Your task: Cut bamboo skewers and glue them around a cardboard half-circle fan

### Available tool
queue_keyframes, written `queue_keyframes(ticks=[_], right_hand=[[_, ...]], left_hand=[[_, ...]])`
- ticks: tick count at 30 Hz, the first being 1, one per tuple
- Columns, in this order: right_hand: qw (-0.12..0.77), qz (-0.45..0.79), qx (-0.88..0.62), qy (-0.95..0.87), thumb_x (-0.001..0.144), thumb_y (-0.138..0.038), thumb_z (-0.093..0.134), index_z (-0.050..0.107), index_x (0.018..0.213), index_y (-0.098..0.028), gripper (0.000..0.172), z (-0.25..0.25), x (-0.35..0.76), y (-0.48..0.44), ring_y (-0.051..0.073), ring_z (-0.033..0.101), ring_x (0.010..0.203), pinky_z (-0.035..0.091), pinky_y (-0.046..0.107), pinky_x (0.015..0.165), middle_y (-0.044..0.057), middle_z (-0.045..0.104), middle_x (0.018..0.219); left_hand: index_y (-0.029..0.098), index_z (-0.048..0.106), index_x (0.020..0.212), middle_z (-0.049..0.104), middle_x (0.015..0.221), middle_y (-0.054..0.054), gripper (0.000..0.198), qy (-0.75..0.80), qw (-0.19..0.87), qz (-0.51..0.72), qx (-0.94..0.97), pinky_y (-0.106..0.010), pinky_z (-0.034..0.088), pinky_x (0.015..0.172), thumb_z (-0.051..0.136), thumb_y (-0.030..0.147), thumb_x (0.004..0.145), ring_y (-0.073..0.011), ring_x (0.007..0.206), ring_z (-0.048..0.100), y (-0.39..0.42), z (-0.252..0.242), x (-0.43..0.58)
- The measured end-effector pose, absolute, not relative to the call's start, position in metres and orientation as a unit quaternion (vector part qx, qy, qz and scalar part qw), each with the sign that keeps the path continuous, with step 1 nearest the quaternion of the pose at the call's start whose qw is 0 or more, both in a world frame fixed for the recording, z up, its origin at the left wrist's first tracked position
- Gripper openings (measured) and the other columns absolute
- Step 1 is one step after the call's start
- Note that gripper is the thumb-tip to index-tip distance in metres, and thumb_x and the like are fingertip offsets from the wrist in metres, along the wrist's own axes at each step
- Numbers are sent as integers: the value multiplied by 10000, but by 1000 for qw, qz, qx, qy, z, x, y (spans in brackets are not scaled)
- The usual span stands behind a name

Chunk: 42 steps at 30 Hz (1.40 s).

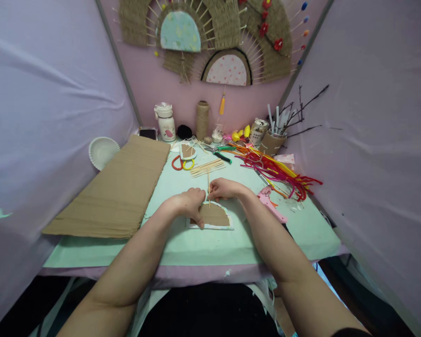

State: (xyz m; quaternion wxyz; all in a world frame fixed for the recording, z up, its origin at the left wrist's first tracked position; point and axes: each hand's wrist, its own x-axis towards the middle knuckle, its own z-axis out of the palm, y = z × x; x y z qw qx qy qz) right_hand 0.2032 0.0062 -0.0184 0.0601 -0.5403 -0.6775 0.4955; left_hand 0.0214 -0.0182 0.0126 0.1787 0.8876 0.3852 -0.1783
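Observation:
A half-circle of brown cardboard [215,216] with a white fabric edge lies flat on the pale green table cover, its straight side toward me. My left hand [191,206] holds it down from the left, thumb pressed on the cardboard and fingers bent near its curved top. A thin wooden stick [208,180] stands out from the middle of the curve, its lower end over the cardboard. My right hand [222,188] pinches this stick between thumb and fingers just above the curved edge. Beyond the hands lies a row of similar sticks [206,168].
To the left lies a large cardboard sheet [115,192] beside a white bowl [104,152]. Scissors [183,163] and green-handled pliers [222,157] lie behind. On the right are a pink glue gun [271,206] and colourful pipe cleaners [273,168]. A bottle [166,124] and twine spool [202,119] stand at the back.

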Motion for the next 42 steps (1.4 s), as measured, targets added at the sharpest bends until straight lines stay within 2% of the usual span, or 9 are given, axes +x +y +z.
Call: queue_keyframes(ticks=[6, 11, 17, 26, 42], right_hand=[[52, 493, -537, -682, 780, -323, 683, 605, 738, -171, 176, -14, 209, 3, 40, 357, 388, 264, 193, 405, -58, 611, 530], [70, 467, -568, -674, 836, -475, 617, 593, 740, -166, 325, -8, 217, -1, 44, 334, 391, 265, 209, 404, -29, 630, 579], [87, 446, -594, -664, 796, -580, 631, 576, 703, -171, 423, -8, 216, -2, 45, 333, 387, 271, 214, 415, -41, 582, 532], [73, 478, -565, -669, 714, -381, 729, 657, 749, -166, 230, -13, 209, -2, 39, 349, 395, 257, 196, 411, -63, 578, 500], [81, 493, -550, -669, 694, -275, 715, 626, 695, -167, 140, -17, 205, -1, 52, 457, 439, 278, 171, 408, -59, 594, 498]], left_hand=[[193, 507, 1097, 547, 1210, -108, 790, 390, 182, -180, 884, -347, 479, 879, 819, 556, 470, -301, 1121, 517, -19, 14, 21], [200, 508, 1094, 550, 1211, -109, 788, 382, 179, -176, 889, -357, 472, 889, 816, 567, 468, -306, 1125, 515, -18, 11, 21], [183, 512, 1103, 557, 1196, -132, 827, 393, 185, -174, 884, -362, 491, 855, 825, 578, 448, -319, 1104, 537, -18, 13, 21], [199, 523, 1095, 569, 1193, -111, 792, 384, 180, -177, 888, -345, 483, 872, 817, 576, 463, -307, 1120, 533, -19, 14, 22], [195, 522, 1093, 564, 1192, -112, 786, 392, 183, -174, 885, -346, 488, 866, 823, 551, 460, -300, 1111, 534, -20, 17, 23]])
